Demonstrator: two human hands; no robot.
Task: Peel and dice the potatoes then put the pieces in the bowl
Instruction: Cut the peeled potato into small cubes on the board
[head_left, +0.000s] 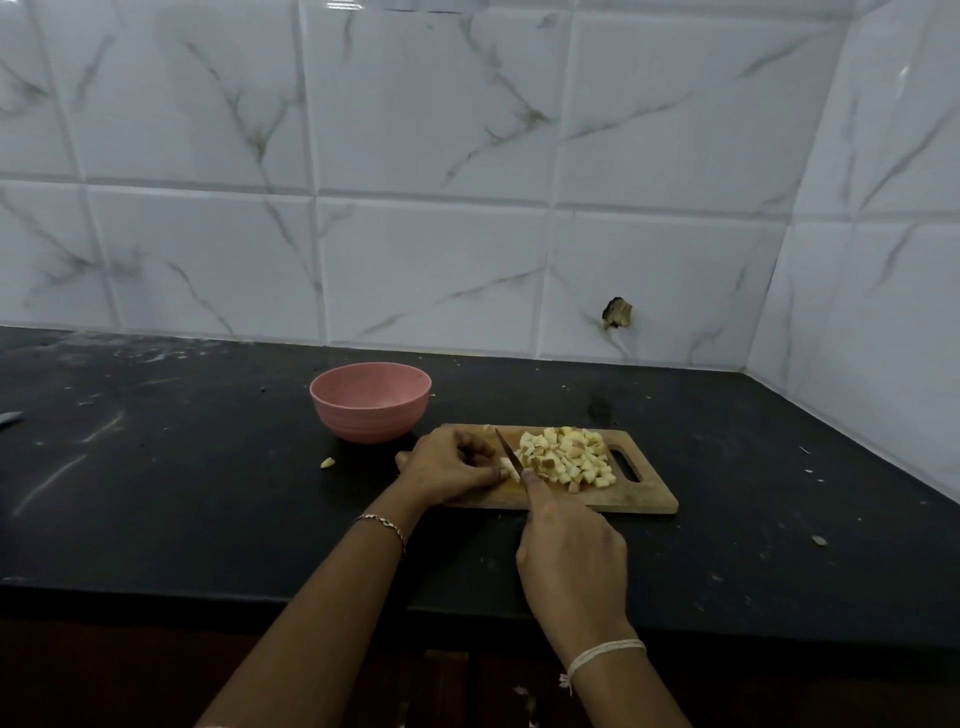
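Black worktop (182, 493) is running along a white marble-look tiled wall (441, 130), which is turning a corner at the right. The surface is showing pale smears and crumbs. A chipped hole (616, 313) is sitting low in one tile.

At the worktop's left edge a grey object (9, 418) is poking in; can't tell what it is. A pink bowl (363, 431) is standing mid-worktop toward the wall, just beside the board's back-left corner. A stray bit (327, 462) is lying in front of the bowl.

A wooden cutting board (639, 499) is lying with its handle slot to the right. A pile of diced potato (569, 457), pale yellow cubes with some skin showing, is covering its back-right part.

The left hand (447, 470), with a bracelet (382, 522) on its wrist, is resting on the board's left end, fingertips curled and pinching a small potato piece (510, 467). The knife (506, 448) blade is standing just right of those fingertips, between the piece and the pile. The right hand (571, 551), with a string (605, 652) on its wrist, is gripping the knife's hidden handle, forefinger reaching toward the blade. A scrap (819, 540) is lying toward the worktop's right.
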